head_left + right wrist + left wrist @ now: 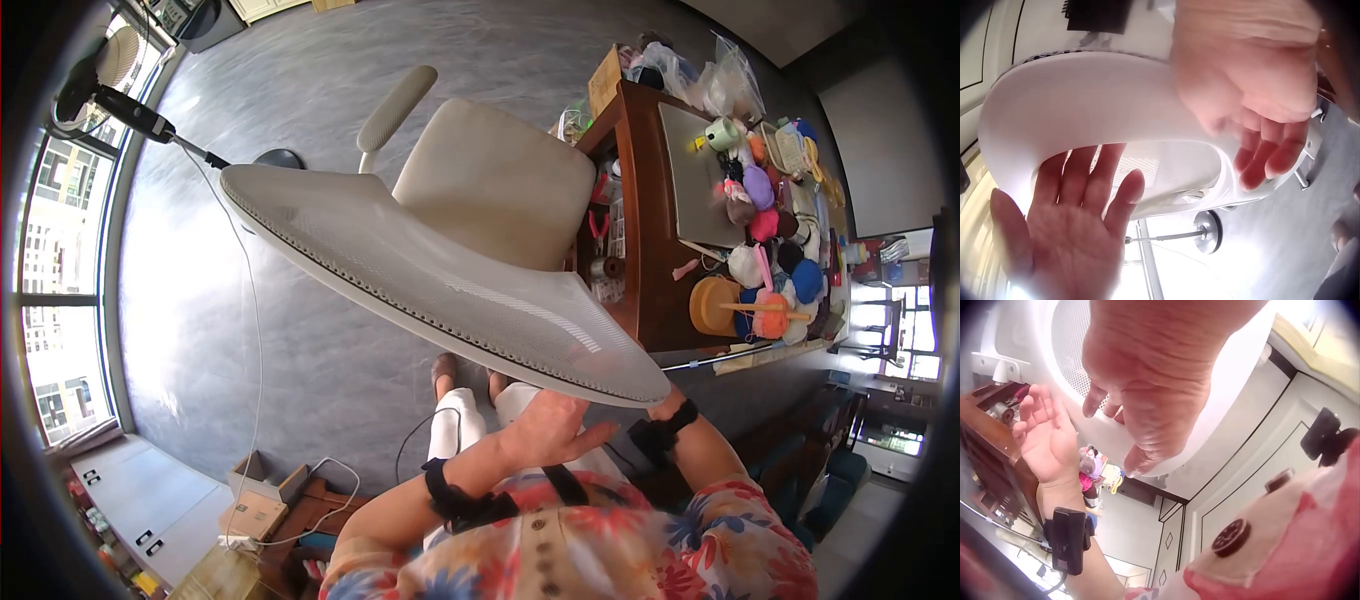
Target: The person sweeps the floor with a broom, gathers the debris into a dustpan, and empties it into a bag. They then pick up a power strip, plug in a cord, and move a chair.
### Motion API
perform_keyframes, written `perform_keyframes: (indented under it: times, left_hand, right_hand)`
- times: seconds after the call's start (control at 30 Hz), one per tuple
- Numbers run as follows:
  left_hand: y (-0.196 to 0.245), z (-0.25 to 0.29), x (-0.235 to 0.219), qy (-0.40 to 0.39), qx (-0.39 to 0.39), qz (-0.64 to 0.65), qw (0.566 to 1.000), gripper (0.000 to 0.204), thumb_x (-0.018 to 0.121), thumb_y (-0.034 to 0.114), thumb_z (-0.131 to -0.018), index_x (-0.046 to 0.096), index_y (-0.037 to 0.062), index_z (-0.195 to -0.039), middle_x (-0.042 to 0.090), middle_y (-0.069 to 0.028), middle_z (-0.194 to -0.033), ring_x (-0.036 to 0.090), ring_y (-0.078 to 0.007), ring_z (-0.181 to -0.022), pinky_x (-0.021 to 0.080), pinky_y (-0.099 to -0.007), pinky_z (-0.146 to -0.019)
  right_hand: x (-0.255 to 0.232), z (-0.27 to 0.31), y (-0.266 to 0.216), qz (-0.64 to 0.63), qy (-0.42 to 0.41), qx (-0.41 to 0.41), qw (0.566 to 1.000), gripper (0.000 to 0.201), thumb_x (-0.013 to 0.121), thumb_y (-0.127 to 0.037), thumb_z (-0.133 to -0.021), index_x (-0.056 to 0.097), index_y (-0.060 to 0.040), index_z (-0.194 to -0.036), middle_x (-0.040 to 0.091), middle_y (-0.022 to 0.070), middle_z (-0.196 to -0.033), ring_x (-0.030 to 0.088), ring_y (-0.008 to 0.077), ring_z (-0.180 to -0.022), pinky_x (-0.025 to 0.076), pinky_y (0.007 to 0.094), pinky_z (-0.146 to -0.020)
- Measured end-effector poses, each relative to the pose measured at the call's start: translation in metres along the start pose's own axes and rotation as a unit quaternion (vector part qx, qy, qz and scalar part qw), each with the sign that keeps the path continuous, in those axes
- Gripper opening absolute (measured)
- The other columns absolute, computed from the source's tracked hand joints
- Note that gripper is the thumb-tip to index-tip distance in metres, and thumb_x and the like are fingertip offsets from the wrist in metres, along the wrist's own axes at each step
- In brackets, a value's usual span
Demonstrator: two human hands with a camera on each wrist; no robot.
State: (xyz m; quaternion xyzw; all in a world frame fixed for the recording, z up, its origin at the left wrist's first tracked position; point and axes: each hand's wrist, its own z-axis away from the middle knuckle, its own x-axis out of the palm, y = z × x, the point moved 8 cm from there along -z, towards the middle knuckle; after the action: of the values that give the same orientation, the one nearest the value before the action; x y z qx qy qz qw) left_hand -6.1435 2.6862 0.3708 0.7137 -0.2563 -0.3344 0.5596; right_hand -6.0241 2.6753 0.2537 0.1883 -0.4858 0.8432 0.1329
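Note:
A white office chair's mesh back point(450, 275) spans the head view, with its beige seat point(500, 185) beyond. My left hand point(545, 430) is at the near side of the backrest, its thumb standing apart. In the right wrist view, the left hand's fingers point(1075, 178) reach into the opening of the white frame point(1104, 94), their tips partly hidden by its edge. My right hand point(1050, 440) is beside the frame, palm showing and fingers loosely bent, with nothing in it. The backrest's end hides most of that hand in the head view.
A brown desk point(650, 190) stands to the right, bearing balls of yarn point(760, 185) and plastic bags point(735, 85). At the left, a standing fan point(120, 105) trails a cord across the grey floor. A cardboard box point(255, 510) lies by a white cabinet point(150, 500).

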Motion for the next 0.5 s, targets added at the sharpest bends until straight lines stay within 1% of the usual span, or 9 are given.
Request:
perform_keyframes:
  times: [0.07, 0.13, 0.17, 0.23, 0.3, 0.37, 0.43, 0.47, 0.5]
  left_hand:
    - [0.006, -0.003, -0.002, 0.019, 0.029, -0.024, 0.999, 0.052, 0.066, 0.022, -0.074, 0.048, -0.0006, -0.116, 0.048, -0.0240, -0.113, 0.044, -0.0429, -0.106, 0.035, -0.0451, -0.092]
    - [0.008, -0.003, -0.005, 0.016, 0.016, -0.013, 1.000, 0.052, 0.067, 0.023, -0.073, 0.049, -0.0003, -0.116, 0.048, -0.0239, -0.113, 0.044, -0.0426, -0.105, 0.036, -0.0449, -0.091]
    - [0.008, -0.002, -0.007, 0.011, 0.003, -0.003, 1.000, 0.052, 0.068, 0.024, -0.073, 0.050, 0.0000, -0.115, 0.048, -0.0237, -0.113, 0.044, -0.0424, -0.105, 0.036, -0.0448, -0.091]
    - [0.011, -0.001, -0.011, 0.015, -0.002, -0.008, 1.000, 0.052, 0.068, 0.025, -0.072, 0.051, 0.0000, -0.114, 0.049, -0.0225, -0.113, 0.045, -0.0405, -0.105, 0.036, -0.0449, -0.091]
    - [0.016, 0.003, -0.019, 0.020, -0.008, -0.018, 1.000, 0.052, 0.069, 0.026, -0.071, 0.052, -0.0001, -0.113, 0.051, -0.0214, -0.112, 0.046, -0.0387, -0.105, 0.037, -0.0451, -0.090]
    - [0.010, 0.017, -0.039, 0.021, -0.073, -0.064, 0.995, 0.049, 0.070, 0.026, -0.070, 0.054, 0.0035, -0.110, 0.056, -0.0168, -0.105, 0.052, -0.0358, -0.096, 0.041, -0.0441, -0.085]
    - [0.009, 0.039, -0.086, 0.094, -0.090, -0.145, 0.981, 0.039, 0.072, 0.020, -0.068, 0.059, 0.0076, -0.104, 0.060, -0.0125, -0.096, 0.058, -0.0324, -0.085, 0.047, -0.0399, -0.076]
    - [0.016, 0.052, -0.124, 0.170, -0.113, -0.190, 0.960, 0.031, 0.070, 0.009, -0.067, 0.063, 0.0104, -0.097, 0.062, -0.0114, -0.093, 0.061, -0.0303, -0.081, 0.049, -0.0360, -0.072]
    - [0.038, 0.063, -0.161, 0.287, -0.047, -0.264, 0.920, 0.029, 0.067, 0.001, -0.066, 0.064, 0.0084, -0.094, 0.063, -0.0119, -0.093, 0.062, -0.0281, -0.085, 0.050, -0.0350, -0.072]
  right_hand:
    - [-0.005, -0.001, -0.012, 0.037, 0.042, -0.034, 0.998, 0.037, 0.050, -0.012, -0.091, 0.044, -0.0033, -0.126, 0.054, 0.0092, -0.115, 0.051, 0.0155, -0.106, 0.041, 0.0275, -0.094]
    - [-0.012, 0.000, -0.022, 0.076, 0.087, -0.068, 0.991, 0.037, 0.049, -0.011, -0.091, 0.044, -0.0037, -0.126, 0.053, 0.0093, -0.116, 0.051, 0.0157, -0.107, 0.040, 0.0275, -0.095]
    - [-0.016, -0.002, -0.019, 0.078, 0.088, -0.067, 0.991, 0.037, 0.049, -0.011, -0.091, 0.044, -0.0037, -0.126, 0.053, 0.0093, -0.116, 0.051, 0.0157, -0.107, 0.040, 0.0275, -0.095]
    - [-0.017, -0.010, -0.007, 0.097, 0.062, -0.026, 0.993, 0.043, 0.054, -0.009, -0.088, 0.042, -0.0046, -0.128, 0.052, 0.0082, -0.119, 0.052, 0.0146, -0.105, 0.041, 0.0273, -0.094]
    - [-0.006, -0.011, -0.011, 0.110, 0.034, -0.019, 0.993, 0.045, 0.057, -0.010, -0.086, 0.042, -0.0045, -0.128, 0.052, 0.0074, -0.118, 0.052, 0.0134, -0.104, 0.041, 0.0266, -0.093]
    - [0.005, -0.015, -0.010, 0.126, 0.008, -0.011, 0.992, 0.048, 0.061, -0.011, -0.084, 0.043, -0.0045, -0.128, 0.053, 0.0066, -0.117, 0.052, 0.0121, -0.103, 0.041, 0.0259, -0.092]
    - [0.008, -0.018, -0.008, 0.245, -0.010, -0.065, 0.967, 0.051, 0.065, -0.009, -0.080, 0.045, -0.0040, -0.126, 0.055, 0.0045, -0.113, 0.052, 0.0092, -0.100, 0.041, 0.0244, -0.089]
    - [0.010, -0.020, -0.006, 0.245, -0.009, -0.066, 0.967, 0.051, 0.065, -0.009, -0.080, 0.045, -0.0040, -0.126, 0.055, 0.0045, -0.113, 0.052, 0.0092, -0.100, 0.041, 0.0244, -0.089]
    - [0.010, -0.021, 0.000, 0.182, 0.000, -0.035, 0.983, 0.049, 0.065, -0.007, -0.080, 0.046, -0.0040, -0.126, 0.056, 0.0039, -0.112, 0.052, 0.0087, -0.099, 0.041, 0.0240, -0.088]
